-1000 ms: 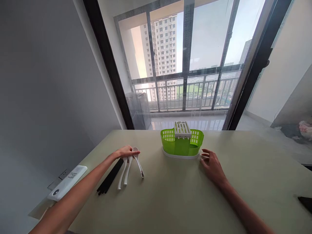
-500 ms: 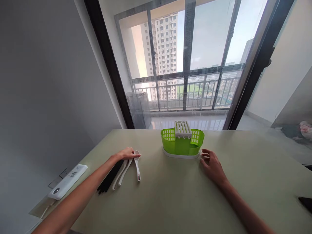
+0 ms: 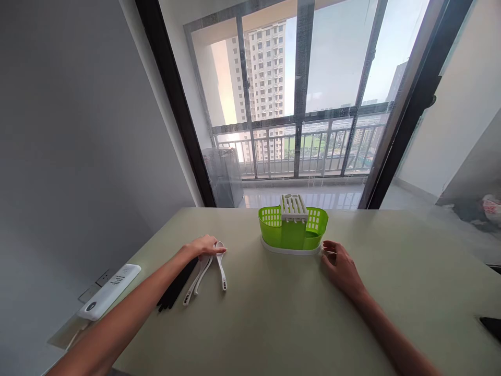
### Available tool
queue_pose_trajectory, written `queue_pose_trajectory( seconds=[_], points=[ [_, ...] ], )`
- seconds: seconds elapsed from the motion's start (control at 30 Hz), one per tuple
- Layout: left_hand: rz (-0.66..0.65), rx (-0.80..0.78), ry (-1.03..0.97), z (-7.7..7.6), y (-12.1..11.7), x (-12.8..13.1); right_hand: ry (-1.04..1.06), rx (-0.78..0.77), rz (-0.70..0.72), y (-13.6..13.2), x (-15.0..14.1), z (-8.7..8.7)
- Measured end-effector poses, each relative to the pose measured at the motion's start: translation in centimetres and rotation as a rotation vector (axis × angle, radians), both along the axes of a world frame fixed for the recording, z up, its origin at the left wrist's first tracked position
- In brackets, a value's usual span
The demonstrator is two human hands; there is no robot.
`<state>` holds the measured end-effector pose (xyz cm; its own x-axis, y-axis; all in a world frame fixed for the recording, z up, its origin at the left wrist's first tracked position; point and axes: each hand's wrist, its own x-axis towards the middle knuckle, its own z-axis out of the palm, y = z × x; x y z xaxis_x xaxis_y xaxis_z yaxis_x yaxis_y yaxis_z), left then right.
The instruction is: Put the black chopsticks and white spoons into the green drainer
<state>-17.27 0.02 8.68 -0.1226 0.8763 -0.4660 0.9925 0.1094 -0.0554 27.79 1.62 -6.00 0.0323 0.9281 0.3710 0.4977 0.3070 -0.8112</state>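
Note:
My left hand is over the bowl ends of several white spoons at the left of the table. Its fingers are bent around the bowls of two spoons lying close together, and part of the grip is hidden. One digit stretches across the bowl of another white spoon, whose handle points toward me. Black chopsticks lie in a bundle beside them, partly under my wrist. My right hand rests by the right end of a green cutlery holder, fingers loosely curled and apart, holding nothing visible.
The holder has a white slotted top and a white base, and stands near the table's far edge. A white power strip lies along the left edge by the wall. A dark object sits at the far right. Beyond the table is a glass door.
My left hand has shifted slightly right. The two close spoons have turned, their handles nearer each other, with one handle's pattern now showing. My right hand and the holder have stayed put.

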Motion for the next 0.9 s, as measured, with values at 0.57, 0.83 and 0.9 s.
queue_pose_trajectory(
  seconds=[0.57,0.83,0.9],
  points=[
    [-0.059,0.150,0.207,1.7,-0.5,1.6,0.001,-0.001,0.000,0.2,0.0,-0.2],
    [-0.099,0.452,0.208,3.4,0.4,4.6,0.001,-0.008,0.009,0.1,0.0,-0.2],
    [-0.158,0.600,0.169,4.1,0.6,6.8,0.003,-0.007,0.006,0.1,0.0,-0.2]
  ],
)
